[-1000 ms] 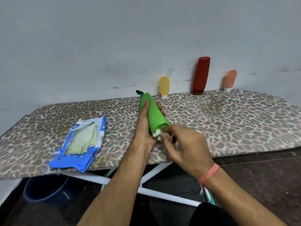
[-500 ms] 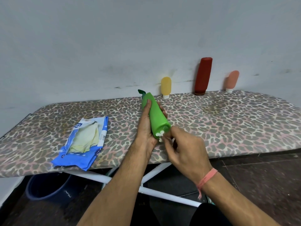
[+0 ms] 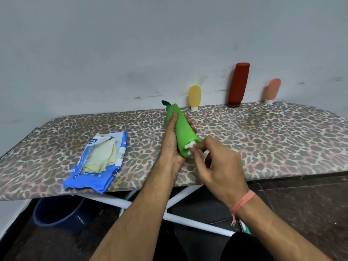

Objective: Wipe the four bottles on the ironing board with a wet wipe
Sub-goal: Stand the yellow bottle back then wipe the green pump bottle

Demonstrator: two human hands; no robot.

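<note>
My left hand (image 3: pixel 172 142) grips a green bottle (image 3: pixel 181 129) lying tilted above the leopard-print ironing board (image 3: pixel 263 140), its dark green cap pointing away from me. My right hand (image 3: pixel 218 166) pinches a small white wet wipe (image 3: pixel 189 146) against the bottle's near end. Along the wall stand a yellow bottle (image 3: pixel 194 97), a dark red bottle (image 3: pixel 238 84) and a pink bottle (image 3: pixel 272 90), all cap down.
An opened blue wet wipe pack (image 3: pixel 99 161) lies on the board's left part near the front edge. Under the board are white metal legs (image 3: pixel 190 220) and a dark blue bucket (image 3: pixel 60 211) on a dark tiled floor.
My right hand has kept rubbing the wipe on the bottle's near end, shifting slightly right. My left hand still holds the green bottle in the same place.
</note>
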